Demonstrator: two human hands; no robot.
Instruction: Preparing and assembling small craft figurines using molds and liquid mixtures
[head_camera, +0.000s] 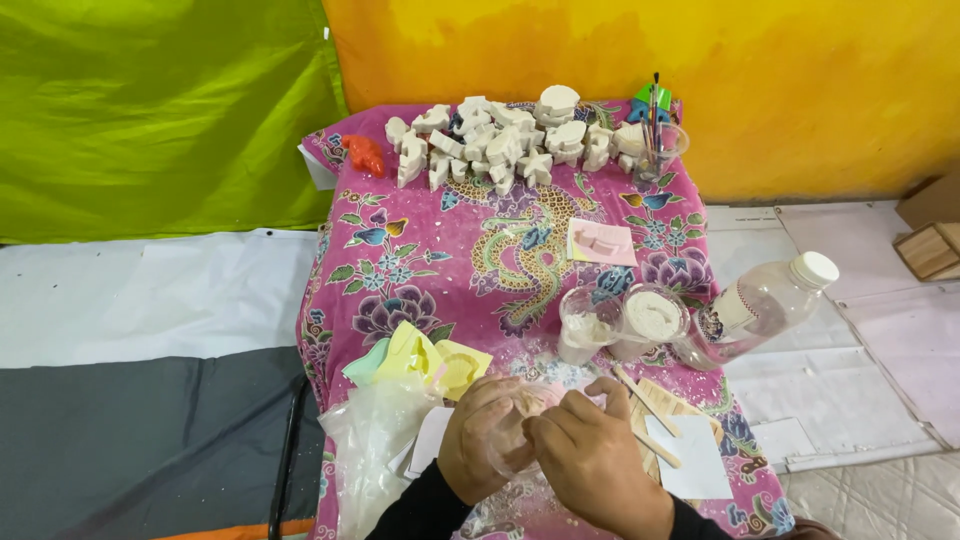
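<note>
Yellow and green walls are backing a small table (420, 250) draped in a pink floral cloth, and I am looking down on it from the head camera. At the near edge I am seeing both hands meeting over a pale pink mould (545, 398). My left hand (487, 440) is cupping it from the left and beneath, fingers curled on it, while my right hand (592, 455) is pressing against its right side, fingertips bent onto the rim. So the mould is sitting between the two hands, mostly covered by them, and both are closed on it.

Just left of the left hand, a clear plastic bag (372, 440) is lying crumpled, with yellow and green moulds (425, 358) stacked beyond it. Right of the right hand, wooden sticks (650, 405) and a white card (698, 458) are resting on the cloth. Further back, two plastic cups of white powder (620, 322) are standing side by side, with a clear bottle (765, 300) lying tilted just beside them. White plaster figures (500, 145) are crowding the far edge, near an orange figure (366, 153) and a cup of brushes (655, 135).
</note>
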